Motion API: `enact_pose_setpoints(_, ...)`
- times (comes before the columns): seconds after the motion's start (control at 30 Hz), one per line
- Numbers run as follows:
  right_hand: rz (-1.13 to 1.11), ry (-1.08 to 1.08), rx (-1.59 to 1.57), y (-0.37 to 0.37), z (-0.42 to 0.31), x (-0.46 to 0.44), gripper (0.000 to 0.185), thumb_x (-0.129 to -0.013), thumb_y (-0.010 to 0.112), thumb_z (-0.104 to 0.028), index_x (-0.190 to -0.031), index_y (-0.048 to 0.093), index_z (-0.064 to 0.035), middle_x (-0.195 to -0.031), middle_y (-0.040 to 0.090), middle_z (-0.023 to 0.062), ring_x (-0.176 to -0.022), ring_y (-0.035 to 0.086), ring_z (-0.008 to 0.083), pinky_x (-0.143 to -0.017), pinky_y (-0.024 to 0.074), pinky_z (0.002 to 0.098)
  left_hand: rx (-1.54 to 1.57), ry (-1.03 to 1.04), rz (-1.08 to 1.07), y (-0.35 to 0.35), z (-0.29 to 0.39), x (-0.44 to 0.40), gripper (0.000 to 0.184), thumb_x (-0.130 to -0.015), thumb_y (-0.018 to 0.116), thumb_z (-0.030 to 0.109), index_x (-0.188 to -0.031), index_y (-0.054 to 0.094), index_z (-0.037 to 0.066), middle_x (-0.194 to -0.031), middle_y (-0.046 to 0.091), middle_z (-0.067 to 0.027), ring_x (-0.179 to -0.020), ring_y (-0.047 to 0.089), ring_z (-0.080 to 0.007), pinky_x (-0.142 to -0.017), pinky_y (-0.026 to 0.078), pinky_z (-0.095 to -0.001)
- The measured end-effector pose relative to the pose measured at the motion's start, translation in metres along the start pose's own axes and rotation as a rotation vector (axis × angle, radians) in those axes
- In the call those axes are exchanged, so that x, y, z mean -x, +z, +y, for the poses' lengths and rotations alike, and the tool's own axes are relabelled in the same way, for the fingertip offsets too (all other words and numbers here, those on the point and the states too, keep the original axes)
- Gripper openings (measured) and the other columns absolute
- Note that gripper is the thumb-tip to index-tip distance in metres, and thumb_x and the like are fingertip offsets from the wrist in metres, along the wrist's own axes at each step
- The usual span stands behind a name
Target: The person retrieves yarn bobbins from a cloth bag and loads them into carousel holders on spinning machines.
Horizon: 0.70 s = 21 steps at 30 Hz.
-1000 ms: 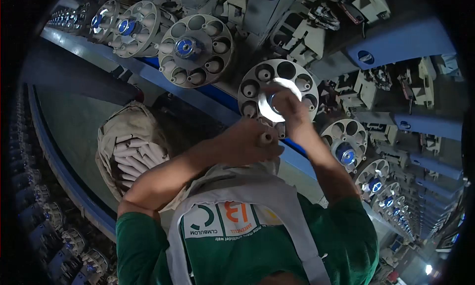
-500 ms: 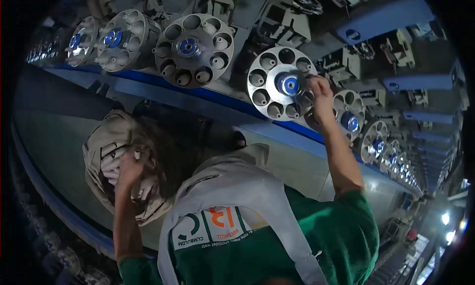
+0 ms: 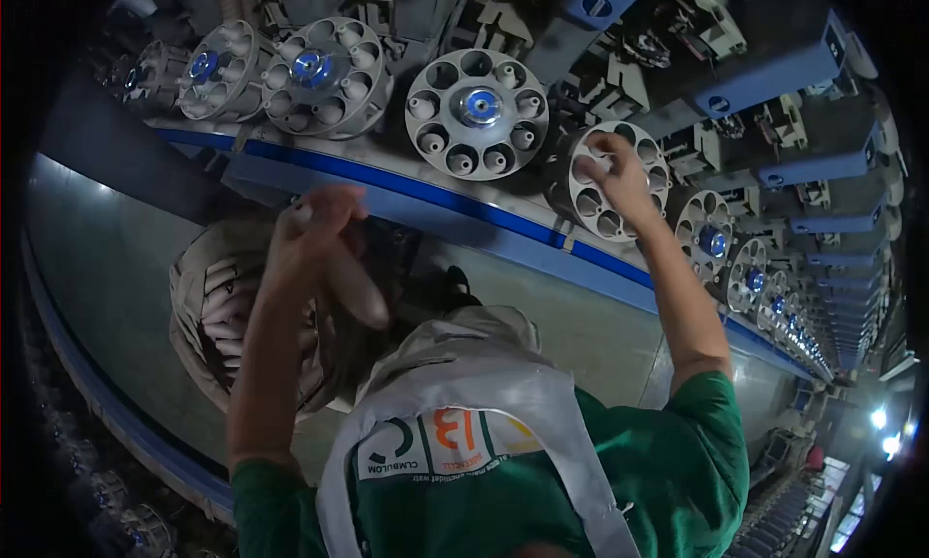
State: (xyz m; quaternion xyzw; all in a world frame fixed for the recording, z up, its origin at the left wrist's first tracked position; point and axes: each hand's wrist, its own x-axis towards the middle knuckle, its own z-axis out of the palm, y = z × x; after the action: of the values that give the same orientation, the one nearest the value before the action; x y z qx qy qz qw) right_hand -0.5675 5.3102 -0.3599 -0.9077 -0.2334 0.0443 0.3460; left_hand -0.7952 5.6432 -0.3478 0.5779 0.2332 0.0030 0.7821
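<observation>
My left hand (image 3: pixel 314 234) is raised above a cloth sack (image 3: pixel 198 258) and closed around a pale, tapered yarn bobbin (image 3: pixel 356 289), which hangs below the palm. Motion blurs both, and I cannot tell whether more bobbins are in the grip. Inside the sack lie several pale bobbins (image 3: pixel 224 311). My right hand (image 3: pixel 619 176) is on the face of a round magazine (image 3: pixel 612 227), fingers curled over its middle and covering the hub. Several of this magazine's pockets look dark. Left of it, another round magazine (image 3: pixel 474 156) has bobbins in most pockets.
More round magazines (image 3: pixel 314 69) line a machine with a blue rail (image 3: pixel 387 185) on both sides of my hands. Blue-fronted machine units (image 3: pixel 774 64) project at the upper right. Below the rail is a pale floor (image 3: pixel 542 292).
My left hand has come up out of the sack with a bobbin. My right hand has gone from one magazine's rim to the neighbouring magazine on the right. The view has shifted rightward.
</observation>
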Motion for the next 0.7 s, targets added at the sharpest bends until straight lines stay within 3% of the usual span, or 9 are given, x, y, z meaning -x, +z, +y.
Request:
enact_pose_setpoints(0.07,-0.474,0.045,-0.587,0.056,-0.059,0.000,0.034,-0.084,0.064,-0.023,-0.110,0.054,-0.0047,-0.105,0.056,0.0037,-0.099,0.051,0.0131,-0.086,0.0422,0.0292,0.131,0.084,-0.039,0.028,0.013,-0.028,0.033,-0.089,0.055,0.023,-0.113,0.053,0.000,-0.090,0.060,-0.0092,-0.066,0.056,-0.0143,-0.057,0.045,-0.0266)
enact_pose_setpoints(0.17,-0.898,0.125,-0.801,0.132,-0.117,0.011,0.040,-0.086,0.061,-0.032,-0.111,0.050,-0.0032,-0.089,0.059,0.0023,-0.080,0.056,0.0106,-0.073,0.0442,0.0226,-0.003,0.500,-0.025,0.040,0.004,-0.081,0.036,-0.090,0.053,0.028,-0.113,0.053,0.000,-0.086,0.059,-0.0101,-0.068,0.054,-0.0150,-0.058,0.045,-0.0282)
enact_pose_setpoints(0.2,-0.942,0.191,-0.872,0.135,-0.120,0.009,0.039,-0.087,0.060,-0.034,-0.108,0.051,-0.0026,-0.082,0.057,0.0013,-0.073,0.054,0.0093,-0.067,0.0423,0.0214,0.516,-0.046,0.068,0.030,0.016,-0.099,0.027,-0.092,0.050,0.026,-0.104,0.053,0.002,-0.081,0.057,-0.0083,-0.067,0.053,-0.0151,-0.060,0.046,-0.0301)
enact_pose_setpoints(0.23,-0.987,0.259,-0.941,0.135,-0.121,0.004,0.038,-0.088,0.058,-0.035,-0.106,0.052,-0.0021,-0.075,0.055,0.0004,-0.066,0.052,0.0079,-0.060,0.0405,0.0201,0.508,-0.046,0.082,0.022,0.014,-0.113,0.027,-0.092,0.050,0.026,-0.104,0.053,0.002,-0.081,0.057,-0.0083,-0.067,0.053,-0.0151,-0.060,0.046,-0.0301)
enact_pose_setpoints(0.3,-0.873,0.335,-0.866,0.121,-0.106,-0.019,0.037,-0.089,0.055,-0.041,-0.093,0.056,-0.0038,-0.068,0.048,-0.0023,-0.060,0.045,0.0055,-0.052,0.0368,0.0229,0.720,0.061,0.158,0.001,0.001,-0.143,0.022,-0.093,0.049,0.026,-0.094,0.052,0.004,-0.076,0.054,-0.0062,-0.064,0.050,-0.0154,-0.062,0.046,-0.0319)
enact_pose_setpoints(0.47,-0.136,-0.121,0.179,0.115,-0.045,-0.064,0.029,-0.093,0.048,-0.029,-0.090,0.058,-0.0020,-0.073,0.061,0.0184,-0.072,0.062,0.0273,-0.059,0.0454,0.0352,0.782,0.132,0.197,-0.003,-0.005,-0.207,0.022,-0.095,0.045,0.025,-0.086,0.051,0.006,-0.074,0.052,-0.0045,-0.067,0.051,-0.0154,-0.067,0.046,-0.0331)
enact_pose_setpoints(0.53,0.062,0.036,0.114,0.101,-0.024,-0.086,0.027,-0.093,0.047,-0.027,-0.088,0.057,-0.0021,-0.066,0.057,0.0179,-0.064,0.059,0.0230,-0.058,0.0443,0.0337,0.884,0.198,0.194,-0.007,-0.011,-0.230,0.023,-0.096,0.042,0.024,-0.086,0.051,0.005,-0.076,0.053,-0.0051,-0.071,0.052,-0.0160,-0.071,0.046,-0.0331)
enact_pose_setpoints(0.67,0.333,0.333,-0.414,0.082,0.027,-0.118,0.028,-0.095,0.048,-0.028,-0.083,0.055,-0.0040,-0.064,0.047,-0.0026,-0.060,0.037,0.0056,-0.053,0.0328,0.0222,0.964,0.178,0.151,-0.020,-0.017,-0.281,0.031,-0.097,0.041,0.029,-0.090,0.054,0.001,-0.085,0.056,-0.0080,-0.081,0.054,-0.0192,-0.081,0.048,-0.0381)
enact_pose_setpoints(0.7,0.326,0.240,-0.522,0.082,0.042,-0.121,0.027,-0.095,0.048,-0.028,-0.082,0.055,-0.0057,-0.068,0.044,-0.0081,-0.061,0.035,0.0029,-0.053,0.0297,0.0199,0.950,0.193,0.197,-0.016,-0.016,-0.290,0.031,-0.097,0.041,0.029,-0.090,0.054,0.001,-0.087,0.056,-0.0083,-0.083,0.054,-0.0196,-0.082,0.047,-0.0376)
